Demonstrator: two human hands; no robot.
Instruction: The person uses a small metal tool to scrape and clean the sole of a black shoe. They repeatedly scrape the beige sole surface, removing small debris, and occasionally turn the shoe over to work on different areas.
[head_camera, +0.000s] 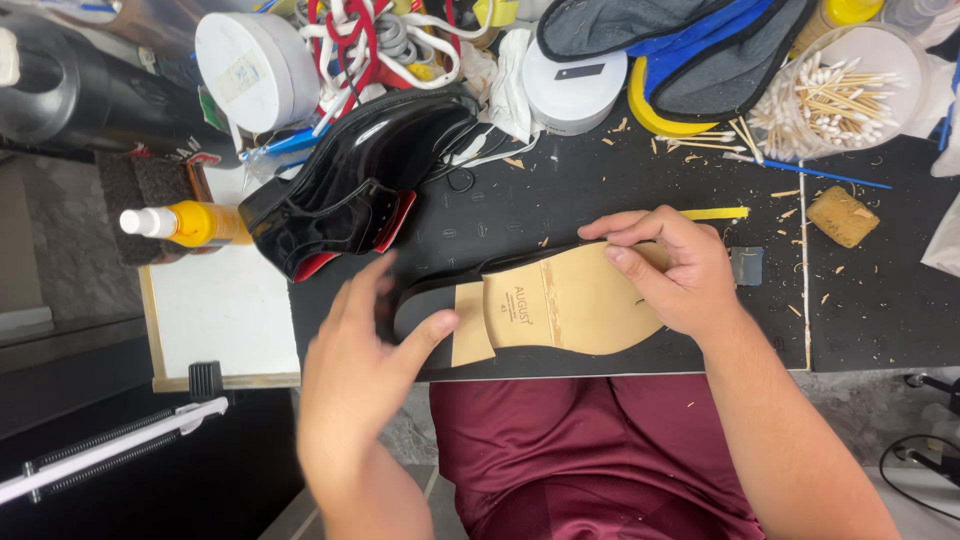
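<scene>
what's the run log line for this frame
left hand: thumb on heel | right hand: pressing tan sole | shoe: sole up on black mat

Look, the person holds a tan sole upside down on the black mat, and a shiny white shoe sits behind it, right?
Not quite: the shoe behind is shiny black, not white, as the head view shows. The hands do hold the tan sole upturned on the black mat.
</scene>
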